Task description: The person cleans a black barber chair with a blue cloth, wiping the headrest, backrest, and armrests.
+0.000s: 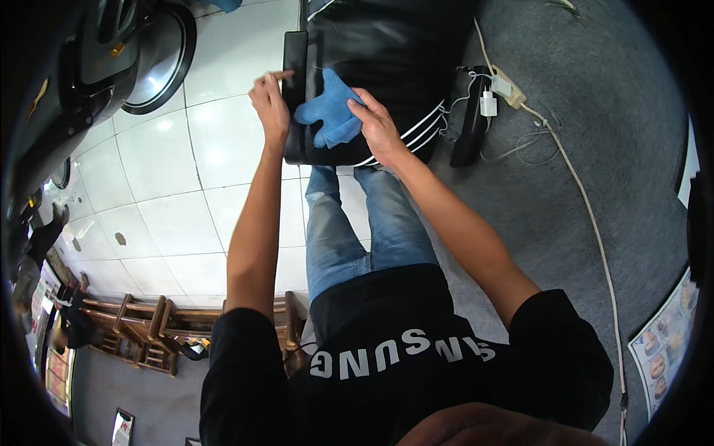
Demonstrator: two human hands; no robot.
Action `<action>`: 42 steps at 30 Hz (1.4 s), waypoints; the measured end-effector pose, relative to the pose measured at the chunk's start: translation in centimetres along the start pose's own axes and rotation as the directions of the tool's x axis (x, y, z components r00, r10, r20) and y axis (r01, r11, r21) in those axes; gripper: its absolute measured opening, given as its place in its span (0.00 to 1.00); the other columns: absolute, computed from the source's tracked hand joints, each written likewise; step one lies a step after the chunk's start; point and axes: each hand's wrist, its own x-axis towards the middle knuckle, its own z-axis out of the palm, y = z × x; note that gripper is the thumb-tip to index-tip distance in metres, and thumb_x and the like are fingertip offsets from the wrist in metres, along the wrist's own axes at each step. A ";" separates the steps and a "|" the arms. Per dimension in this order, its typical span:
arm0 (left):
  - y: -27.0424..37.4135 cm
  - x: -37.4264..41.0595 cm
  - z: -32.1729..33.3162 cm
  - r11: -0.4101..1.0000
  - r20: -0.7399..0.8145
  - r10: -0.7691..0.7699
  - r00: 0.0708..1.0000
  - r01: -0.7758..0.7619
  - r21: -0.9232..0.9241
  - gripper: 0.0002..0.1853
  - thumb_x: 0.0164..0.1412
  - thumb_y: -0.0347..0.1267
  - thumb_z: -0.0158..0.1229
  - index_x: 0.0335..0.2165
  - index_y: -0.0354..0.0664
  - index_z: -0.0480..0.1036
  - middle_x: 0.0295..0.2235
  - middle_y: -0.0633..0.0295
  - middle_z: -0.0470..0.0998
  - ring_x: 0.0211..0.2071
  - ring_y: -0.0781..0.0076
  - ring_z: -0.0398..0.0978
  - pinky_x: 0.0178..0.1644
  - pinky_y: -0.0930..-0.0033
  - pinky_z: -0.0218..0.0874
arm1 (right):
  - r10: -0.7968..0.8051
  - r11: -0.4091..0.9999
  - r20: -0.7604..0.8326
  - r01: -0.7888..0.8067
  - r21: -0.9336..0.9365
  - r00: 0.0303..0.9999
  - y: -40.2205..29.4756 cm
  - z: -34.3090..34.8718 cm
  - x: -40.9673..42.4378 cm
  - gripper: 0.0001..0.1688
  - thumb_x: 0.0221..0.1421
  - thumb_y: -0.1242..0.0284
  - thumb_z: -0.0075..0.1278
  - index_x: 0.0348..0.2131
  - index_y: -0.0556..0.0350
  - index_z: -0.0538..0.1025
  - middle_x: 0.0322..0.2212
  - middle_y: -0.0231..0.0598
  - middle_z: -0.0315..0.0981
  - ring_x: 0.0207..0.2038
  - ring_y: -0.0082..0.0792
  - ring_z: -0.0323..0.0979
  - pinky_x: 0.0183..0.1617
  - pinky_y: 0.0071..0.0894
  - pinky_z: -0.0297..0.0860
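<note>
My right hand (379, 122) grips a blue cloth (330, 111) by its right edge, thumb on top. The cloth hangs spread in several lobes over a black padded bench or couch (379, 61). My left hand (271, 106) is at the bench's left side, beside a raised black armrest-like bar (295, 100). Its index finger points across the bar and the other fingers look curled; no object shows in it. Whether the finger touches the bar I cannot tell. Several white cables (415, 134) lie across the bench's near right corner.
On the right, a power strip (509, 86) with a white charger (488, 104) hangs by the grey wall, its cord (585, 206) running down. A motorcycle wheel (162, 61) stands at upper left. Wooden chairs (128, 318) and a person (78, 318) are at lower left.
</note>
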 end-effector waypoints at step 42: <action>-3.4 1.4 5.4 0.898 0.036 0.144 0.989 -0.146 0.415 0.54 0.61 0.56 0.63 0.67 0.29 0.47 0.58 0.31 0.58 0.58 0.32 0.64 0.64 0.43 0.57 | -0.882 0.291 -0.375 -0.298 -0.909 0.286 8.0 -36.3 -2.3 0.21 0.65 0.58 0.54 0.33 0.59 0.70 0.29 0.49 0.70 0.35 0.53 0.72 0.41 0.50 0.68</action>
